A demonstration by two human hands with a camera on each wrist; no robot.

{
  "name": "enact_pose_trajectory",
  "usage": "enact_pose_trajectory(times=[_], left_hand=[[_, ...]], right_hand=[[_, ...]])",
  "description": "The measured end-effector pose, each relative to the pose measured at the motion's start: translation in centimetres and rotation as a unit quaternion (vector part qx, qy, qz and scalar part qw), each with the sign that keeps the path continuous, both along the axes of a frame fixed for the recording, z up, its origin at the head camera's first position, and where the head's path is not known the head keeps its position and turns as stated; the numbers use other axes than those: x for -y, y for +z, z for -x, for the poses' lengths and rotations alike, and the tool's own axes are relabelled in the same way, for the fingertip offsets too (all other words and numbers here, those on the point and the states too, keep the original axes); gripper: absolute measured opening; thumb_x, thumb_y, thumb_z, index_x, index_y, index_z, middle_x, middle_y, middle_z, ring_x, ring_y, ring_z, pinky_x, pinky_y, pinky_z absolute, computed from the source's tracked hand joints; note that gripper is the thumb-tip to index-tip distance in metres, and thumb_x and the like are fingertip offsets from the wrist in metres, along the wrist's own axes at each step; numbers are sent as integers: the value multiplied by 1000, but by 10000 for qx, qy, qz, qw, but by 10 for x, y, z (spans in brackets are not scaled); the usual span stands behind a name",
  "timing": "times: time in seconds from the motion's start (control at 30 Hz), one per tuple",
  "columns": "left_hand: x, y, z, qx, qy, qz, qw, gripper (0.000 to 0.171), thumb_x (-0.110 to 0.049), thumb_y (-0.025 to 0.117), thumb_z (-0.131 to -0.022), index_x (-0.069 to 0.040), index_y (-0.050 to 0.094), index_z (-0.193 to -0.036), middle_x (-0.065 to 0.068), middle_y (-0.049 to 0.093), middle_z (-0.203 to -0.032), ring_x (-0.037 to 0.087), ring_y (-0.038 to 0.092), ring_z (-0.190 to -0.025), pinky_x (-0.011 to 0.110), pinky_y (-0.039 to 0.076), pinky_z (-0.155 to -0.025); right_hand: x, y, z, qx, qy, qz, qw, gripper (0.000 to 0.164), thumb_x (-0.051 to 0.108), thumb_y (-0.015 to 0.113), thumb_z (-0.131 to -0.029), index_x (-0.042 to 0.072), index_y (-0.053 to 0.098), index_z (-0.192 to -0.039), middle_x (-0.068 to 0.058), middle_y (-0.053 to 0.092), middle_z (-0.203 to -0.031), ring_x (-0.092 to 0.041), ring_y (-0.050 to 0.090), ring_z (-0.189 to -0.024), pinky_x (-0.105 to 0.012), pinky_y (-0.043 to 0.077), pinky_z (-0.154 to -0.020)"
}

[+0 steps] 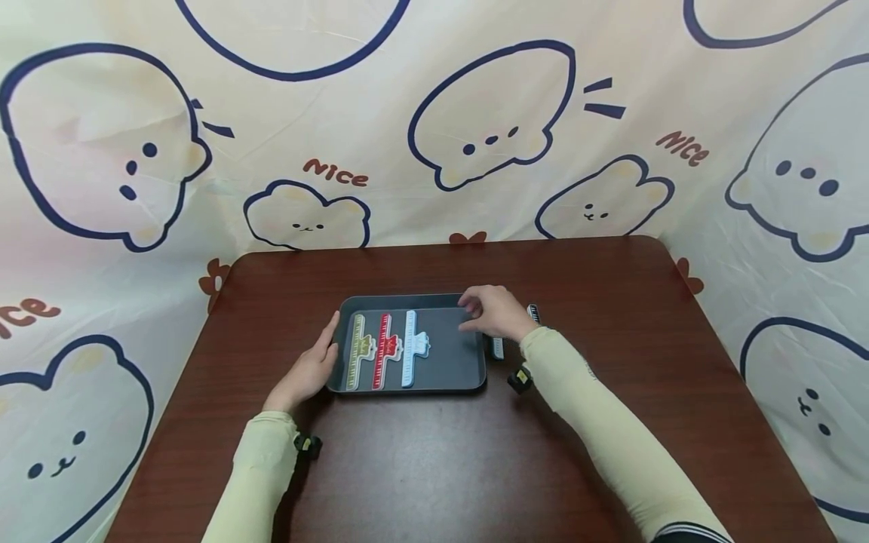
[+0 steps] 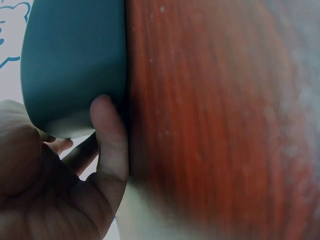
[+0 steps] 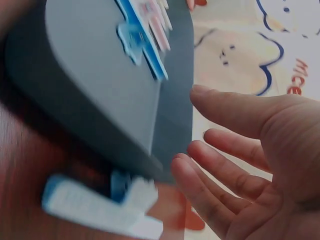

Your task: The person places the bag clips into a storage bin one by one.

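Note:
A dark grey tray (image 1: pixel 448 377) lies on the table, holding three ruler-shaped clips side by side: a green one (image 1: pixel 356 353), a red one (image 1: pixel 382 353) and a light blue one (image 1: pixel 409 348). Along the tray's left wall rests my left hand (image 1: pixel 312 371); one fingertip presses the outer wall (image 2: pixel 75 60) low down in the left wrist view. My right hand (image 1: pixel 498 311) hovers over the tray's far right corner, fingers loosely bent and apart, with nothing between them. Just outside the tray's right wall is a blue and white clip (image 3: pixel 100 205), partly hidden by this hand in the head view.
A black and white end piece (image 1: pixel 533 312) shows beyond my right wrist. The brown wooden table (image 1: pixel 434 467) reaches back to a cream curtain (image 1: pixel 380 113) with cartoon outlines, which also hangs at both sides. Each wrist bears a small black camera (image 1: pixel 520 379).

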State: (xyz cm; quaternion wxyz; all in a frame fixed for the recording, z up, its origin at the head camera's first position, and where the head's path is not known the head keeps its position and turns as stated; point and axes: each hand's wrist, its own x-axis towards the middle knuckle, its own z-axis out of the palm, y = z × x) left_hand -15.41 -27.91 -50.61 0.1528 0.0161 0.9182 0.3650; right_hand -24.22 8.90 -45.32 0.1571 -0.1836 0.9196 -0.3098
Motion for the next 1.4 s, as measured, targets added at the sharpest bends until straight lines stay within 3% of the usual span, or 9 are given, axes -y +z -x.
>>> enact_pose_trajectory(times=[0.2, 0.37, 0.63, 0.83, 0.97, 1.17, 1.4], left_hand=[[1, 1, 0, 51, -13, 6, 10000, 64, -28, 29, -115, -29, -7, -168, 27, 17, -170, 48, 31, -151, 65, 29, -120], [1, 0, 1, 53, 14, -4, 10000, 64, -28, 29, -115, -29, -7, -168, 26, 16, -170, 48, 30, -151, 65, 28, -120], [0, 0, 1, 51, 59, -39, 10000, 64, -27, 30, -115, -29, -5, -168, 25, 15, -170, 48, 28, -152, 65, 28, -121], [0, 1, 0, 84, 54, -56, 9999, 64, -28, 29, -115, -30, -7, -168, 26, 16, -170, 48, 29, -152, 65, 28, -121], [-1, 0, 1, 83, 41, -42, 9999, 64, -28, 29, -115, -31, -7, -168, 26, 16, -170, 48, 30, -151, 65, 28, -120], [0, -2, 1, 84, 17, 11, 10000, 64, -28, 29, -115, -32, -8, -167, 24, 15, -171, 49, 32, -150, 65, 30, -119], [1, -2, 1, 61, 10, -13, 10000, 64, -28, 29, -115, -30, -7, -168, 25, 15, -171, 48, 32, -151, 65, 29, -120]], right_hand=[[-31, 0, 6, -53, -313, 21, 9995, 41, 19, 82, -91, 6, 70, -128, -12, 71, -113, -24, 67, -100, -39, 59, -87], [-60, -1, 6, -65, -444, -7, 9990, 44, 16, 82, -90, 5, 69, -130, -13, 70, -115, -27, 63, -100, -41, 57, -89], [-98, -10, 2, 198, -103, -483, 9986, 53, 15, 86, -85, 7, 68, -134, -15, 68, -128, -27, 61, -96, -43, 56, -89], [-107, -23, 0, 175, 287, -863, 9957, 59, 17, 93, -77, 10, 71, -131, -14, 66, -131, -30, 60, -112, -51, 54, -101], [-107, -30, 0, -50, 441, -1060, 9934, 54, 15, 94, -76, 11, 73, -125, -14, 65, -129, -31, 61, -115, -53, 52, -105], [-107, -29, -1, -300, 256, -1118, 9930, 39, 18, 89, -83, 9, 72, -118, -12, 68, -115, -28, 62, -103, -50, 54, -95], [-109, -17, -2, -516, -146, -906, 9944, 43, 24, 79, -94, 12, 68, -133, -14, 62, -117, -27, 58, -96, -44, 53, -84]])
